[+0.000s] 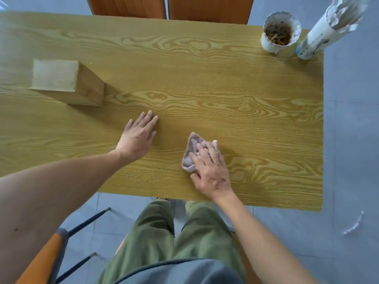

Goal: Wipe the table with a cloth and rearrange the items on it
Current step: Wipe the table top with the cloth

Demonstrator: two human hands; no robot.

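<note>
A crumpled pinkish-grey cloth (191, 152) lies on the yellow wood-grain table (205, 78) near its front edge. My right hand (211, 171) presses down on the cloth, fingers spread over it, covering its right half. My left hand (139, 136) rests flat on the tabletop to the left of the cloth, fingers apart and holding nothing. A tall pale wooden block (65, 82) stands at the left of the table. A white cup holding cigarette butts (280, 32) and a tall white tube (326, 29) stand at the far right corner.
Two orange-brown chair backs (168, 7) stand against the table's far edge. Another orange chair with dark legs (51, 249) sits at my lower left. My legs in green trousers are below the front edge. The floor is grey, with a scrap of white litter (353, 224).
</note>
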